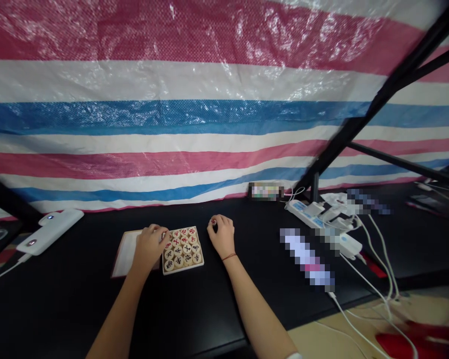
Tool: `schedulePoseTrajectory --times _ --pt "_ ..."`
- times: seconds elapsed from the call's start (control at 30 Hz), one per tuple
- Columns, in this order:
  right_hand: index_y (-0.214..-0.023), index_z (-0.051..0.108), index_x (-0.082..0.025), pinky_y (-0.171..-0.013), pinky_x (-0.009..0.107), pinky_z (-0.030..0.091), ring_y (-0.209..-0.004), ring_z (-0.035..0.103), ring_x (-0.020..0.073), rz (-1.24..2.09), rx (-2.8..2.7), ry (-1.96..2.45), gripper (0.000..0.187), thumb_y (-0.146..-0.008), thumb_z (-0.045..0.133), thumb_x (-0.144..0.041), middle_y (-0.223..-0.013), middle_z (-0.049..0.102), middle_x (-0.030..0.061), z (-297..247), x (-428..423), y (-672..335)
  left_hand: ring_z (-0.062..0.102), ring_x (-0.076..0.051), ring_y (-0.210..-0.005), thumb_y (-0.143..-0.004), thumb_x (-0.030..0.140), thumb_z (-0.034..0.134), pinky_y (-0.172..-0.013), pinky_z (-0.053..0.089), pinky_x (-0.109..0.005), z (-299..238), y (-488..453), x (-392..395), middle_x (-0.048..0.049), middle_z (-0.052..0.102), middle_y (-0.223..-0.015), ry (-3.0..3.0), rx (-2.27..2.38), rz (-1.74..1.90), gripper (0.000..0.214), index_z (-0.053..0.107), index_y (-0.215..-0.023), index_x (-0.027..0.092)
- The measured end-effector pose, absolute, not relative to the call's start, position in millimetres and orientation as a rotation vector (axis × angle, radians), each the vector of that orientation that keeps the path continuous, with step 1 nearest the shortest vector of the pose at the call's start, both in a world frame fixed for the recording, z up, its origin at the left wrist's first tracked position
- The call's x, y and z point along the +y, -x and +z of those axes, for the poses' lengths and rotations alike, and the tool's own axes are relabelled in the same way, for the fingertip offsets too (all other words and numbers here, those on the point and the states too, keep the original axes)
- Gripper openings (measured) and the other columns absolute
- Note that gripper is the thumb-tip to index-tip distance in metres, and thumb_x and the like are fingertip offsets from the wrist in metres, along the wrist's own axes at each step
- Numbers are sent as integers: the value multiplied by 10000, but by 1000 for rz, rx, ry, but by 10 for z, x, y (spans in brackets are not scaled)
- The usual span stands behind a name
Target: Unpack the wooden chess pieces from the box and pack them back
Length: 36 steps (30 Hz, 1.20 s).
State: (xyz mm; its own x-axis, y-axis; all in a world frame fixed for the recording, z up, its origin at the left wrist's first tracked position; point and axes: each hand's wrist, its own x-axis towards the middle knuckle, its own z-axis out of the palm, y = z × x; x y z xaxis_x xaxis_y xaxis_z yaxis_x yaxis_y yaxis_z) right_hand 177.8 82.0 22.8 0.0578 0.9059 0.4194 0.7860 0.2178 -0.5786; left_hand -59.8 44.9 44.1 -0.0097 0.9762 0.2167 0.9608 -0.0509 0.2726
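A white box (183, 270) holds rows of round xiangqi pieces (177, 252), with red characters towards the back and black ones towards the front. My left hand (152, 244) reaches over the box's back left corner, its fingers closed around what looks like a xiangqi piece, mostly hidden. To the right of the box, my right hand (223, 234) rests near the black tabletop, thumb and finger pinched on another xiangqi piece (213, 222). Partly under my left hand and forearm lies a flat white box lid or booklet with a brown edge (125, 254).
A white device with a cable (52, 232) lies at the left. On the right are a blurred-out phone-like object (307, 257), a power strip (309, 214) with plugs, and trailing white cables (383, 264). Striped sheeting (172, 119) and black metal bars (336, 137) bound the back.
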Motion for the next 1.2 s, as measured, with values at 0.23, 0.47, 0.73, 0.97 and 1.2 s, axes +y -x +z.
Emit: schedulePoseTrajectory --times 0.23,0.47,0.73,0.97,1.2 --pt "-825 633 -188 -799 289 384 -827 545 189 368 -1872 1400 155 -840 480 -170 -837 657 46 245 701 -1604 555 -252 -952 -888 347 449 -800 415 -374 511 399 399 -71 626 -1026 -2200 2232 432 298 733 -919 258" --pt "-701 617 -198 -716 230 379 -710 557 144 528 -1921 1449 172 -831 505 -188 -693 631 1 260 703 -1585 536 -248 -935 -909 341 407 -774 400 -376 502 355 393 -74 637 -1028 -2246 2282 400 341 731 -880 241" --pt "-542 518 -196 -653 208 338 -630 521 121 577 -1944 1482 252 -793 532 -199 -552 539 -33 323 679 -1574 539 -255 -952 -911 296 393 -761 391 -372 569 355 381 -85 636 -1040 -2238 2264 335 329 715 -915 229" --pt "-543 524 -196 -647 210 319 -636 512 121 587 -1956 1507 231 -772 541 -178 -554 533 -37 297 696 -1575 536 -260 -957 -886 310 440 -770 378 -372 614 374 369 -80 638 -1022 -2166 2271 359 283 709 -900 227" --pt "-544 531 -193 -649 214 325 -641 515 122 598 -1950 1526 234 -777 539 -173 -573 561 -29 325 692 -1566 552 -254 -939 -883 286 425 -775 381 -372 621 436 373 -55 661 -983 -2187 2205 386 247 663 -856 225"
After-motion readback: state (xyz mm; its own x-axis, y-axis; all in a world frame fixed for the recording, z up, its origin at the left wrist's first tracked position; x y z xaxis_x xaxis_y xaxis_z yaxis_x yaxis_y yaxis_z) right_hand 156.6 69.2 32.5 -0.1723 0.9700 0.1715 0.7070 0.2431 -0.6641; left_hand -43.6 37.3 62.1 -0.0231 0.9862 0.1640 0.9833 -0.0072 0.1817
